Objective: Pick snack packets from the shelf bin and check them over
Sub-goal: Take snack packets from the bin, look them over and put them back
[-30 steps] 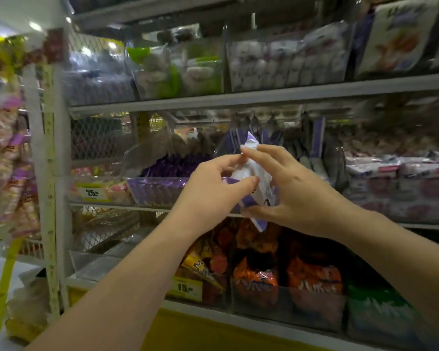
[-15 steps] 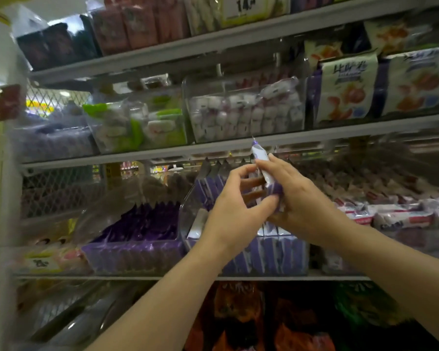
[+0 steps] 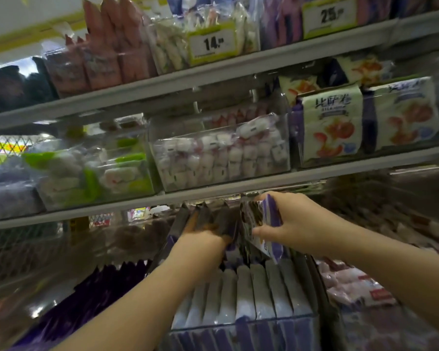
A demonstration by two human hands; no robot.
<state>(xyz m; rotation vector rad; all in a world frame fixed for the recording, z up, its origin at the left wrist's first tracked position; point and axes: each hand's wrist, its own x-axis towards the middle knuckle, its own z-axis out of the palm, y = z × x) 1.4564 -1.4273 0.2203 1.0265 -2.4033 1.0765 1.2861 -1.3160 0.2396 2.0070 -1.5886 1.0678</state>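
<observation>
Packets in white and purple wrappers stand upright in a row inside a clear shelf bin (image 3: 241, 325) on the lower shelf, filling it front to back. Right hand (image 3: 297, 224) is raised above the bin's rear half, just under the edge of the shelf above, thumb and fingers pinched on one snack packet (image 3: 266, 224); that packet is purple-edged with a dark glossy face, tilted, its lower corner hanging just over the tops of the standing row (image 3: 251, 292). Left hand (image 3: 200, 245) is pushed down among the dark foil tops of the rear packets (image 3: 203, 219); its fingers are buried between them, so whether they grip anything cannot be told. Both forearms are bare and reach in from below. Left of the bin, a second clear bin holds dark purple packets (image 3: 107, 287) with zigzag top edges. Right of it lie pink-and-white wrapped items (image 3: 350, 285), blurred. Shelf above carries a clear box of small white-and-pink wrapped sweets (image 3: 221, 155), green-and-white packs (image 3: 99, 173) to its left, and white pouches printed with orange-red food (image 3: 332, 125) to its right. Top shelf shows yellow price tags reading 14 (image 3: 212, 44) and 25 (image 3: 330, 15).
</observation>
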